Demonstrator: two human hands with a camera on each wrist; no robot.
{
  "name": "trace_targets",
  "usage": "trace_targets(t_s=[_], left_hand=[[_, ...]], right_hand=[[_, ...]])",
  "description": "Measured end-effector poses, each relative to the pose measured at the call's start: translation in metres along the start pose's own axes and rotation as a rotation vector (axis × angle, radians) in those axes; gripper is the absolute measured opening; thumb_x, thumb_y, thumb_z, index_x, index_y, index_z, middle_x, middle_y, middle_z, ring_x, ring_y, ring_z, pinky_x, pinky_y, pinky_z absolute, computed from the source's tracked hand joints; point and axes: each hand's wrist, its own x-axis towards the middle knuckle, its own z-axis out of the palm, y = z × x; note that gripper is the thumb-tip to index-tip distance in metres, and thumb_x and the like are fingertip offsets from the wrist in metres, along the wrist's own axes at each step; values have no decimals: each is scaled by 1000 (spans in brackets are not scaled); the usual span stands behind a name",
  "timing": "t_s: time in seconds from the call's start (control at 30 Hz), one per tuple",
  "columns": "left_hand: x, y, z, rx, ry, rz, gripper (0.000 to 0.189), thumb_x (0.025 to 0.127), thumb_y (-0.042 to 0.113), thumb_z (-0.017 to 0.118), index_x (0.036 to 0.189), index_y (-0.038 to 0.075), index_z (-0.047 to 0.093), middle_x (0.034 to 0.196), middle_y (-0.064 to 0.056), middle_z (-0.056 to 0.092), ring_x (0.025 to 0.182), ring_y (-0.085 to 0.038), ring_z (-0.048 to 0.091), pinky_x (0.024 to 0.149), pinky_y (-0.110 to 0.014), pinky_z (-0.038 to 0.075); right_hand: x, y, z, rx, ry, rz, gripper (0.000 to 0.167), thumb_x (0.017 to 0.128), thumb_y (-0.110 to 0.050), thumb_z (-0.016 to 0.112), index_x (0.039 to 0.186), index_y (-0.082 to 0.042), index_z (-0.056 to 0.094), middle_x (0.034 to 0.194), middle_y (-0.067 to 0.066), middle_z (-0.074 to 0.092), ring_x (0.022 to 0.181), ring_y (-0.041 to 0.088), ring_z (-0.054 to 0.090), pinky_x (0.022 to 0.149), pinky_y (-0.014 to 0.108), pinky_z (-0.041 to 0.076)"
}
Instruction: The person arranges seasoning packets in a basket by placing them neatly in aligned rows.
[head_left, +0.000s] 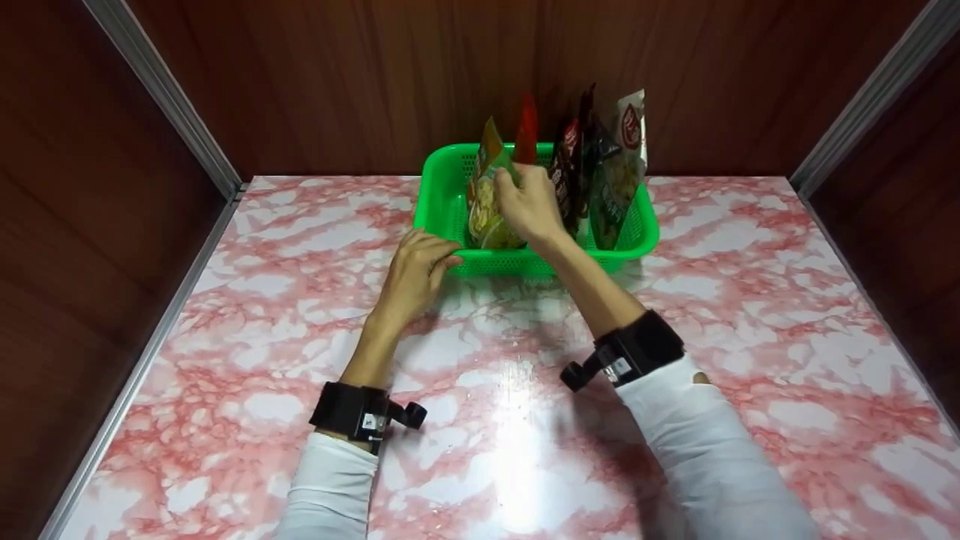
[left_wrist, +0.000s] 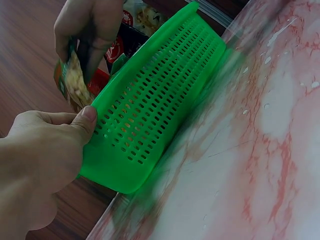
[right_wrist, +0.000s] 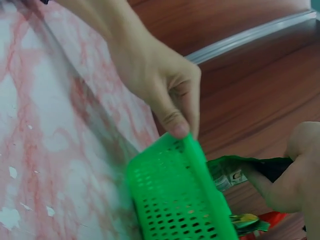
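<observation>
A green perforated plastic basket (head_left: 510, 262) stands at the back of the table with snack bags inside it. My left hand (head_left: 415, 271) grips its front left corner, the thumb over the rim and the fingers at the outer side. Inside the basket, my right hand (head_left: 534, 206) pinches the upper edge of a green and yellow snack bag (head_left: 486, 210), which stands upright near the left end. In the left wrist view the held snack bag (left_wrist: 76, 82) shows pale food pieces printed on it. The right wrist view catches the left thumb on the basket rim (right_wrist: 202, 165).
A red packet (head_left: 527, 127) stands behind the right hand. Dark bags (head_left: 568, 169) lean to its right, beside a tall bag with a silvery top (head_left: 621, 172) at the basket's right end. Wood-grain panels (head_left: 315, 90) rise behind and beside the pink marbled table (head_left: 285, 315).
</observation>
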Motion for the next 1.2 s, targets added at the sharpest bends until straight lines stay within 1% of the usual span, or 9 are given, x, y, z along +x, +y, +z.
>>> trace_targets(t_s=[0.07, 0.2, 0.37, 0.5, 0.57, 0.63, 0.7, 1.03, 1.2], left_hand=[[0, 0, 0, -2, 0, -2, 25, 102, 14, 79, 120, -3, 86, 116, -19, 87, 115, -41, 77, 121, -58, 52], [-1, -1, -1, -11, -12, -9, 29, 105, 19, 77, 120, -4, 85, 117, -19, 87, 116, -41, 76, 121, -58, 52], [-1, -1, -1, -25, -22, -21, 31, 105, 20, 75, 121, -4, 85, 118, -20, 86, 117, -42, 76, 126, -61, 48], [-1, -1, 0, -25, -23, -26, 29, 105, 19, 76, 121, -4, 85, 118, -20, 86, 118, -43, 75, 129, -64, 45], [-1, -1, 0, -22, -22, -21, 28, 104, 18, 76, 120, -3, 85, 117, -20, 86, 117, -43, 75, 129, -66, 45], [0, -1, 1, -19, -19, -15, 28, 104, 19, 76, 119, -3, 86, 116, -20, 86, 116, -43, 75, 127, -66, 46], [0, -1, 1, -15, -16, -9, 28, 104, 19, 76, 118, -2, 86, 116, -20, 86, 116, -43, 75, 125, -65, 47], [1, -1, 1, -9, -5, -28, 30, 102, 19, 78, 121, -3, 85, 118, -20, 86, 119, -42, 76, 130, -63, 45], [0, -2, 2, -16, 1, -13, 33, 103, 21, 77, 121, -5, 85, 118, -21, 86, 117, -44, 76, 127, -65, 46]], right_hand=[[1, 3, 6, -32, -22, 64, 44, 122, -27, 45, 135, 2, 75, 73, -4, 45, 48, 8, 30, 52, 27, 31], [2, 8, 17, -36, -54, 179, 57, 121, -27, 45, 168, 5, 46, 73, -4, 48, 46, 8, 27, 50, 26, 31], [4, 13, 26, -45, -86, 188, 56, 121, -22, 46, 168, 8, 44, 54, -7, 37, 43, 8, 24, 49, 27, 29], [7, 17, 30, -82, -105, 144, 41, 120, -19, 46, 144, 11, 64, 53, -7, 33, 44, 9, 21, 50, 28, 28], [13, 27, 33, -93, -120, 116, 35, 119, -19, 48, 111, 3, 73, 52, -7, 32, 45, 9, 21, 50, 29, 28], [16, 32, 35, -122, -130, 98, 40, 118, -18, 48, 84, -8, 67, 53, -6, 32, 46, 11, 23, 51, 31, 29], [21, 39, 36, -164, -136, 90, 47, 117, -19, 50, 70, -16, 52, 55, -5, 33, 47, 12, 25, 52, 31, 29], [26, 43, 32, -336, -127, 97, 54, 112, -20, 58, 60, -20, 42, 54, -7, 32, 44, 11, 30, 47, 30, 30], [45, 82, 40, -346, -135, 84, 52, 111, -25, 62, 63, -21, 41, 57, -6, 31, 46, 14, 34, 48, 32, 31]])
